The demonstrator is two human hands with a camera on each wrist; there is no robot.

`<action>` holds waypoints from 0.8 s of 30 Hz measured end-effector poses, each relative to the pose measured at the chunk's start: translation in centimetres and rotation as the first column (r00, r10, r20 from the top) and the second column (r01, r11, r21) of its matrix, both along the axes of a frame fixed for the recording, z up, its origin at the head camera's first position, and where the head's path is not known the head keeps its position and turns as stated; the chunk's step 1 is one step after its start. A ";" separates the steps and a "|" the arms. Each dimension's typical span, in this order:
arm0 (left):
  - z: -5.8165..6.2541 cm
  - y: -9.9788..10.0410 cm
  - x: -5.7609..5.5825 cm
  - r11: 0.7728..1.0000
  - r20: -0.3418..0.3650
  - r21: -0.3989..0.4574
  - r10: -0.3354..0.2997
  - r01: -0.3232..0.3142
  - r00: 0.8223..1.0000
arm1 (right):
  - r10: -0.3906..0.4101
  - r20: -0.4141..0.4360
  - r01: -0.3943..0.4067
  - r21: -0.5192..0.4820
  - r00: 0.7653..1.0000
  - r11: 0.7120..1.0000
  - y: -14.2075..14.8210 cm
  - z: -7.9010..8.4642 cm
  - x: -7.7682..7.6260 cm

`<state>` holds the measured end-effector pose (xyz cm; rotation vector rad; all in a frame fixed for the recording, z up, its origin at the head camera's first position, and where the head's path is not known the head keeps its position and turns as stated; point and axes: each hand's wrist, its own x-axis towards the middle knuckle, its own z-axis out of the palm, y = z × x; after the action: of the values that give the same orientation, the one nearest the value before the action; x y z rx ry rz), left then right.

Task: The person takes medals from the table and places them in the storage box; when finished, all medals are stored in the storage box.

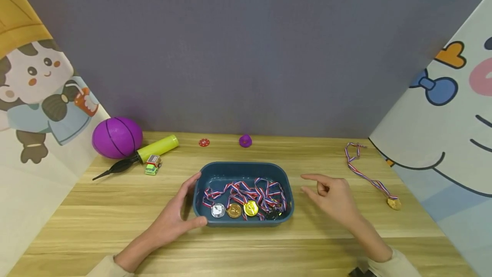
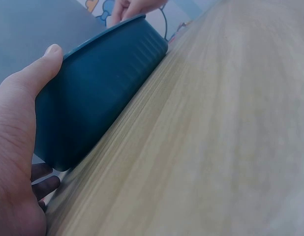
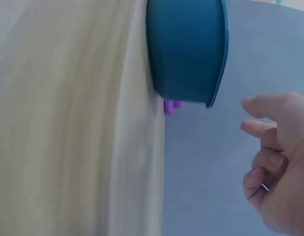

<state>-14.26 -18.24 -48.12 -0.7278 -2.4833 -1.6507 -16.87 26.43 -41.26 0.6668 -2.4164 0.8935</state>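
A dark blue plastic basin (image 1: 243, 224) stands on the wooden table. Inside it lie a silver medal (image 1: 218, 210), a bronze-coloured medal (image 1: 234, 210) and a gold medal (image 1: 251, 208), with tangled red, white and blue ribbons (image 1: 246, 191). A dark, shiny round piece (image 1: 273, 214) is at the basin's right end. My left hand (image 1: 174, 217) grips the basin's left end, thumb at the front corner and forefinger along the back corner. To the right of the basin, my right hand (image 1: 334, 195) hovers with nothing in it, thumb and forefinger apart, other fingers curled.
Another gold medal (image 1: 393, 204) with its ribbon (image 1: 365, 175) lies at the table's right. On the left are a purple ball (image 1: 117, 137), a yellow hand pump (image 1: 157, 149) and a toy truck (image 1: 153, 165). A red chip (image 1: 204, 142) and small purple object (image 1: 245, 141) sit near the back wall.
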 end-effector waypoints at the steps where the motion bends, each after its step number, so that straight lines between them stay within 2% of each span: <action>1: 0.0 0.0 0.0 1.000 -0.001 -0.002 0.001 -0.001 1.000 | -0.014 0.001 0.014 -0.011 1.000 1.000 0.3 -0.1 0.0; 9: 0.0 -0.1 0.0 1.000 0.002 0.001 -0.004 0.004 1.000 | -0.155 0.082 0.159 -0.048 0.985 0.986 3.5 -1.0 0.8; 12: -0.1 -0.1 0.0 1.000 -0.001 0.005 -0.006 0.006 1.000 | -0.179 0.111 0.189 -0.089 0.978 0.978 4.6 -1.2 1.0; 17: -0.2 0.0 0.2 1.000 -0.007 0.017 -0.004 0.004 1.000 | -0.212 0.047 0.216 -0.119 0.976 0.969 6.2 -1.4 1.0; 24: 0.0 0.0 0.1 1.000 -0.002 0.007 -0.002 0.002 1.000 | -0.296 -0.024 0.292 -0.103 0.955 0.951 9.0 -1.4 1.1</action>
<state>-14.14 -18.28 -48.13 -0.7311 -2.4748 -1.6577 -15.80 35.44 -42.69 0.2732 -2.3380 0.8577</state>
